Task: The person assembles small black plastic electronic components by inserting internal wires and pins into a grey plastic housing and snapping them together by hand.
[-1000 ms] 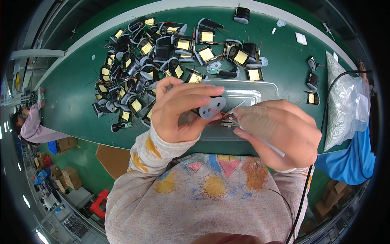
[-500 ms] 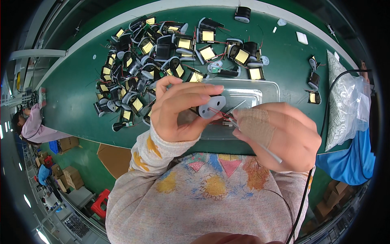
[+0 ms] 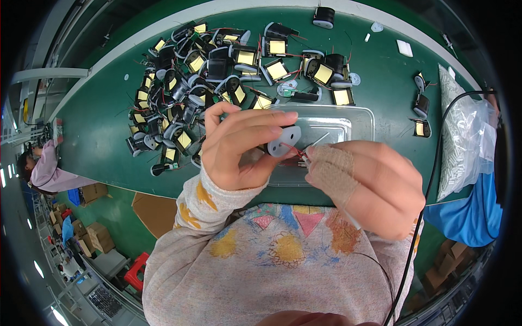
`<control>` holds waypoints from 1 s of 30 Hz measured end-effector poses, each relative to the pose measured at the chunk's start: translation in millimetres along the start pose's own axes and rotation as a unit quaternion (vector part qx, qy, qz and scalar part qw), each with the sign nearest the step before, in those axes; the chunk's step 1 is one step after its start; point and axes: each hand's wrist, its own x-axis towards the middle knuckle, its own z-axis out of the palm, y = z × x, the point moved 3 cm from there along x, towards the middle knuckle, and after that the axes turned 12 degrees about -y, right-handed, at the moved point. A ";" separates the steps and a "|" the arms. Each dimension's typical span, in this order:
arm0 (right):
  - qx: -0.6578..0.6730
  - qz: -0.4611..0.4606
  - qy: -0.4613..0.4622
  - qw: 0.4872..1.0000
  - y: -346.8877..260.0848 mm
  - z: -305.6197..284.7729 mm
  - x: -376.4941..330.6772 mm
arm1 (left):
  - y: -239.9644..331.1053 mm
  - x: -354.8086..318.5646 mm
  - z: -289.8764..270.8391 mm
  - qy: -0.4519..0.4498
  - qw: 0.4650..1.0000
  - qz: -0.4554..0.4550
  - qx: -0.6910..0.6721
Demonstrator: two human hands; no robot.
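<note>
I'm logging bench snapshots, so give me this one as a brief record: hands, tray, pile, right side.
left hand: holds a black part with a grey end
right hand: holds a thin rod, mostly hidden, fingertips beside red wires
tray: clear, beneath the hands, contents partly hidden
pile: black parts, many with yellow squares, beyond the left hand
right side: clear bag of small white pieces

The head view looks down from close above the fingers (image 3: 253, 142), its rim probably distorted.
</note>
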 end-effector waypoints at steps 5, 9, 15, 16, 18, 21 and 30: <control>-0.049 -0.022 0.000 0.999 -3.0 1.0 -3.7 | -0.3 0.9 -1.2 0.001 1.000 -0.006 -0.022; -0.050 -0.010 -0.004 0.999 -2.9 1.1 -4.9 | 0.8 0.4 -1.8 0.007 1.000 -0.013 -0.021; -0.035 0.016 -0.005 0.999 -2.7 0.2 -3.7 | -1.2 -0.4 -0.9 0.012 1.000 -0.004 -0.011; -0.039 0.013 -0.007 0.999 -2.6 0.0 -4.2 | -0.9 -0.3 -0.8 0.013 1.000 -0.001 -0.004; -0.041 0.009 -0.008 0.999 -1.8 1.2 -4.5 | -0.5 -1.4 -1.5 0.012 1.000 -0.003 0.008; -0.031 0.005 0.004 0.999 0.6 0.5 -2.9 | 0.0 -0.9 -1.2 0.012 1.000 0.000 0.024; -0.003 0.006 -0.008 1.000 -0.7 -2.5 0.7 | 0.4 0.4 -1.6 0.005 1.000 0.003 -0.004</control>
